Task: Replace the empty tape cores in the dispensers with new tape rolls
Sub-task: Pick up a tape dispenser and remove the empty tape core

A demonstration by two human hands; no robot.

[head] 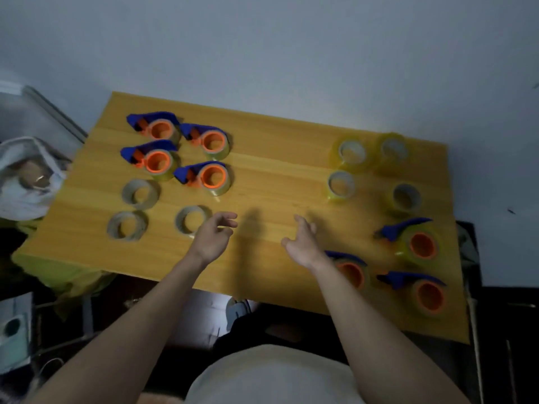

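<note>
Tape dispensers (204,142) with rolls already fitted sit grouped far left on the desk (277,182), empty cores (140,193) set below them, fresh rolls (351,153) far right, seemingly sorted by stage. Left hand (211,237) and right hand (303,246) hover mid-desk, each grip loose, holding nothing.

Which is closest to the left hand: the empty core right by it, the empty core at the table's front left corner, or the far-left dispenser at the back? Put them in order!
From the left hand:
1. Empty core right beside the fingers.
2. Front-left corner core, farther left.
3. Back-left dispenser, by the table's far edge.
</note>
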